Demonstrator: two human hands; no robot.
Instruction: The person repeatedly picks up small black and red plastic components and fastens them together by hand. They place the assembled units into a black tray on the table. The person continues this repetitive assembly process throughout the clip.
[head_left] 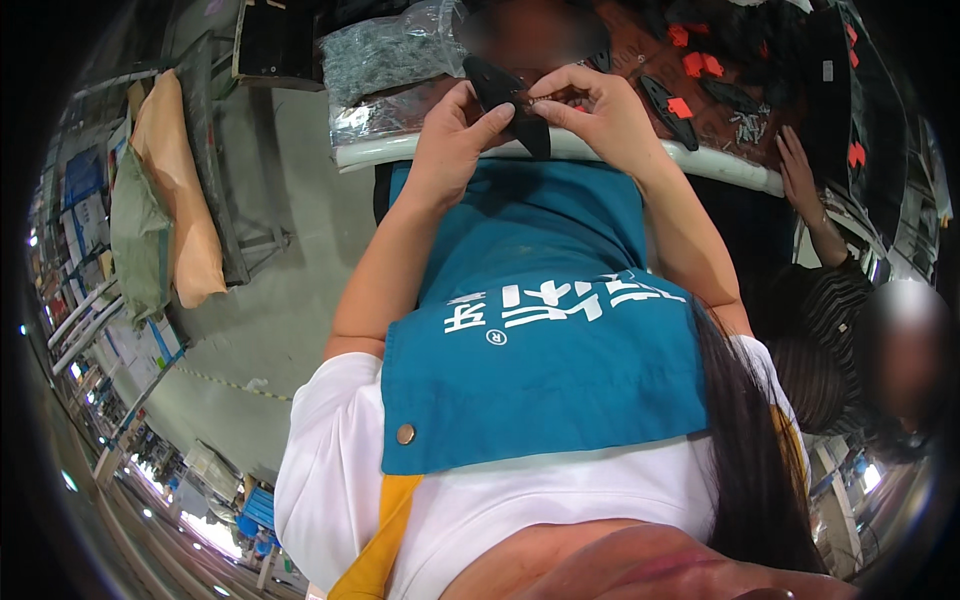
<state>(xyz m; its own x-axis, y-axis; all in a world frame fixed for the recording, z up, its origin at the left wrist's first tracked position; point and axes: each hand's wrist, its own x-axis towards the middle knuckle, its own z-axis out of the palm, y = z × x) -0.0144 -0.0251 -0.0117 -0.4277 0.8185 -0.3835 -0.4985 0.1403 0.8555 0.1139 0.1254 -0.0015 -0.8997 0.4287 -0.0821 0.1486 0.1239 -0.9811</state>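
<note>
My left hand (462, 140) is closed on a flat, black, elongated part (492, 84), tilted above the near edge of the worktable, with the thumb across its face. My right hand (602, 115) is just to the right of that part. Its thumb and forefinger pinch together close to the part's middle; whatever is between them is too small to make out. A similar black part (660, 100) with a red piece (680, 107) on it lies on the table to the right of my right hand.
A clear plastic bag of small metal pieces (390, 62) lies on the table's left side. Further right are red pieces (703, 65) and loose screw-like metal bits (750, 126). A white padded edge (375, 153) borders the table. A co-worker's hand (797, 175) rests at the right.
</note>
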